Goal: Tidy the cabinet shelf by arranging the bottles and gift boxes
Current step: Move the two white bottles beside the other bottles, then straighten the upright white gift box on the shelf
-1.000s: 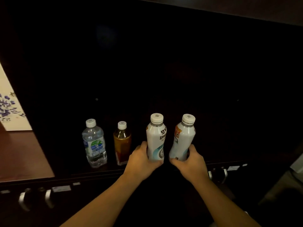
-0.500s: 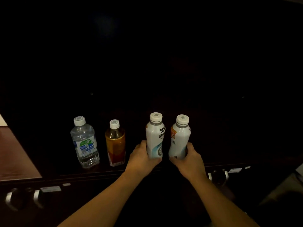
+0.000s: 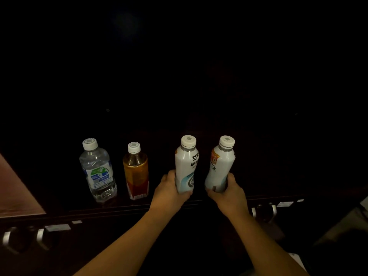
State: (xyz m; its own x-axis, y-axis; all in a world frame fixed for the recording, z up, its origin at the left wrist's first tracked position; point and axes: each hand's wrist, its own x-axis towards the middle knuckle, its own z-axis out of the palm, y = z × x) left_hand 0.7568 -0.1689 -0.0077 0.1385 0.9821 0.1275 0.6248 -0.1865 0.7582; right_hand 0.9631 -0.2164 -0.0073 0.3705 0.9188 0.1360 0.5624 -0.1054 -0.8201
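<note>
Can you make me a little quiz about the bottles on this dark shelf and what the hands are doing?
1. How many bottles stand in the row on the shelf?
2. True or false: the left hand grips the amber tea bottle.
3. Which bottle is farthest left? A) clear water bottle B) a white bottle C) the amber tea bottle

Key
1. Four.
2. False. The left hand grips the left white bottle, and the right hand grips the right white bottle. The tea bottle stands untouched.
3. A.
</note>
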